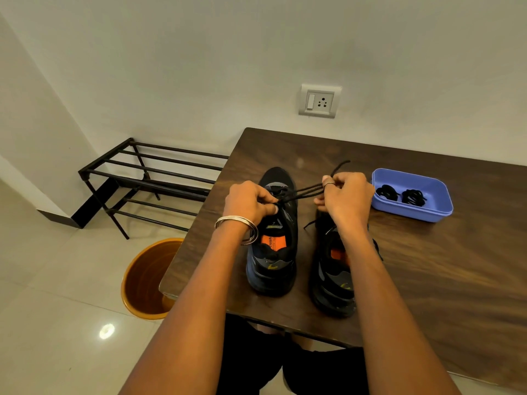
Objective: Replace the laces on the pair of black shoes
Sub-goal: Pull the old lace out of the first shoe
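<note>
1. Head view: we judge the step to be drawing the old black cord lace (306, 191) out of the black left shoe with orange insole (273, 235) on the dark wood-grain tabletop (427, 266); pull steadily along the eyelets while pinning the tongue.
2. Our left hand (251, 202) pinches the lace at the eyelets beneath its fingers.
3. Our right hand (343, 192), curled tight, grips the taut strands; the black right shoe (332, 283) lies under its wrist, the blue plastic tray (439, 212) holding coiled black laces (400, 194) just beyond it.

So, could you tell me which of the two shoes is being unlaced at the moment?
The left shoe: both hands, left hand and right hand, pull its lace. The right shoe lies untouched.
</note>
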A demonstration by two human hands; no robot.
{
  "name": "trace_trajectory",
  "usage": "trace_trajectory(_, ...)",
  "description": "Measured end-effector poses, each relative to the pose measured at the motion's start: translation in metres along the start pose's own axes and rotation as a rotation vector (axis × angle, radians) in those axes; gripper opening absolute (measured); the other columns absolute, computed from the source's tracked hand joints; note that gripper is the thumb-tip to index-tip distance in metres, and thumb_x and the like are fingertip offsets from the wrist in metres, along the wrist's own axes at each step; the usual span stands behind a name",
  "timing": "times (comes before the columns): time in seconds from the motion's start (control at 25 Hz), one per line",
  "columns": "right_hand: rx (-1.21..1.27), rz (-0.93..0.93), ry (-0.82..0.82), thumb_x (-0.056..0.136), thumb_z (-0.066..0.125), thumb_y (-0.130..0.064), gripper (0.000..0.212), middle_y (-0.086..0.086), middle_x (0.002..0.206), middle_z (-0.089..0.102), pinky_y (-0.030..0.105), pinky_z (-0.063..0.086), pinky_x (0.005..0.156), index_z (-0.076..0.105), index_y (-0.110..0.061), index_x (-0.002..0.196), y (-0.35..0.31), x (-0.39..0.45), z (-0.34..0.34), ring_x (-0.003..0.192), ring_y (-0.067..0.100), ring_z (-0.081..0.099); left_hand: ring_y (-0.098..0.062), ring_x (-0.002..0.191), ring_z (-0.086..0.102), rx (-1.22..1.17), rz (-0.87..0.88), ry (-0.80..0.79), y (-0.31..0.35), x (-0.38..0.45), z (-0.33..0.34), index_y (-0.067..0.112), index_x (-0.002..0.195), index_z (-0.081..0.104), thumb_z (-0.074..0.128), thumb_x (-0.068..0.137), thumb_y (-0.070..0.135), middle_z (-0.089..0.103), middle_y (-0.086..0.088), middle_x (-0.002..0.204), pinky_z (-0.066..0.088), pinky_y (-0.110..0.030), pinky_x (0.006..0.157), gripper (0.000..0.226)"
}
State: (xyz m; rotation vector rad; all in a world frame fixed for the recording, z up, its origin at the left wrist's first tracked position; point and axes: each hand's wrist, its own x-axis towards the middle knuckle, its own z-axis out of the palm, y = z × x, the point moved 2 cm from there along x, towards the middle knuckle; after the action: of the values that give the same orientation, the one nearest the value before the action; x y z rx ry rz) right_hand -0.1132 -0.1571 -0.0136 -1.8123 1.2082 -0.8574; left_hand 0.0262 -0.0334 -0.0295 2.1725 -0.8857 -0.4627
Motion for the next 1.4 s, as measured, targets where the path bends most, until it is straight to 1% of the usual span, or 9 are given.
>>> trace_trajectory(0.08, 0.137, -0.062, 0.086, 0.093, 0.064, -0.025, 0.025, 0.006, 0.068, 0.068, 0.048, 0.059, 0.072, 0.067, -0.021, 0.068, -0.008, -0.002, -0.008, 0.069, 0.026, 0.071, -0.015, 0.089, 0.067, 0.035, 0.002, 0.009, 0.001, 0.000, 0.000, 0.025, 0.088, 0.077, 0.082, 0.074, 0.021, 0.073, 0.003, 0.089, 0.055, -0.037, 0.090, 0.015)
trace_trajectory(0.2, 0.919, -0.022, 0.188, 0.098, 0.055, -0.013, 0.018, 0.007, 0.071, 0.066, 0.046, 0.059, 0.077, 0.067, -0.011, 0.084, -0.028, -0.005, -0.026, 0.073, 0.028, 0.070, -0.015, 0.089, 0.067, 0.056, -0.010, 0.028, 0.002, -0.001, 0.001, 0.027, 0.087, 0.077, 0.082, 0.074, 0.024, 0.074, 0.002, 0.091, 0.056, -0.036, 0.087, 0.014)
trace_trajectory(0.36, 1.271, -0.114, 0.229, 0.102, 0.047, -0.010, 0.016, 0.005, 0.061, 0.047, 0.027, 0.039, 0.049, 0.057, -0.004, 0.091, -0.051, -0.008, -0.052, 0.050, 0.015, 0.039, -0.014, 0.087, 0.067, 0.086, -0.023, 0.063, 0.004, -0.003, 0.002, 0.030, 0.084, 0.077, 0.081, 0.076, 0.026, 0.073, 0.005, 0.091, 0.057, -0.032, 0.081, 0.010)
trace_trajectory(0.56, 1.006, -0.302, 0.070, 0.099, 0.052, -0.010, 0.013, 0.001, 0.064, 0.052, 0.025, 0.032, 0.045, 0.064, -0.007, 0.095, -0.069, -0.001, -0.055, 0.051, 0.011, 0.039, -0.014, 0.086, 0.066, 0.122, -0.022, 0.073, 0.009, -0.005, 0.002, 0.029, 0.080, 0.075, 0.078, 0.078, 0.026, 0.070, 0.007, 0.088, 0.056, -0.031, 0.081, 0.005)
trace_trajectory(0.68, 0.293, -0.105, -0.157, 0.094, 0.062, -0.014, 0.027, 0.000, 0.096, 0.068, 0.039, 0.055, 0.080, 0.063, -0.013, 0.120, -0.048, -0.008, -0.012, 0.087, 0.015, 0.062, -0.010, 0.082, 0.065, 0.002, -0.022, 0.045, 0.002, -0.005, -0.002, 0.027, 0.074, 0.072, 0.079, 0.077, 0.022, 0.067, 0.011, 0.079, 0.055, -0.028, 0.080, 0.008)
trace_trajectory(0.84, -0.374, 0.001, -0.468, 0.088, 0.071, -0.022, 0.056, 0.017, 0.138, 0.050, 0.050, 0.040, 0.105, 0.047, -0.007, 0.137, -0.024, -0.014, 0.019, 0.129, 0.036, 0.044, -0.016, 0.071, 0.063, -0.176, -0.117, -0.055, -0.008, -0.001, 0.001, 0.008, 0.079, 0.071, 0.070, 0.086, 0.022, 0.069, -0.006, 0.078, 0.054, -0.032, 0.074, 0.016)
trace_trajectory(1.04, -0.470, -0.163, -0.504, 0.077, 0.080, -0.031, 0.034, 0.000, 0.127, 0.058, 0.052, 0.034, 0.104, 0.070, -0.030, 0.110, -0.030, -0.021, 0.030, 0.130, 0.028, 0.039, -0.015, 0.063, 0.055, -0.439, -0.202, -0.154, -0.008, -0.001, 0.003, 0.010, 0.072, 0.065, 0.053, 0.098, 0.017, 0.061, -0.005, 0.067, 0.046, -0.027, 0.064, 0.029)
trace_trajectory(1.24, -0.377, -0.157, -0.487, 0.083, 0.076, -0.018, 0.007, 0.004, 0.095, 0.068, 0.031, 0.049, 0.084, 0.073, -0.017, 0.089, -0.022, -0.023, 0.038, 0.100, 0.020, 0.060, -0.024, 0.080, 0.060, 0.158, -0.068, -0.089, 0.001, 0.001, 0.003, 0.009, 0.089, 0.066, 0.053, 0.097, 0.030, 0.062, -0.009, 0.085, 0.050, -0.035, 0.076, 0.027)
trace_trajectory(1.4, -0.309, -0.150, -0.486, 0.084, 0.075, -0.016, 0.006, 0.003, 0.088, 0.065, 0.024, 0.043, 0.073, 0.070, -0.014, 0.081, -0.020, -0.021, 0.032, 0.086, 0.014, 0.057, -0.017, 0.077, 0.057, 0.006, -0.050, -0.250, -0.004, 0.002, 0.001, 0.012, 0.083, 0.064, 0.060, 0.093, 0.034, 0.060, -0.002, 0.076, 0.048, -0.035, 0.076, 0.025)
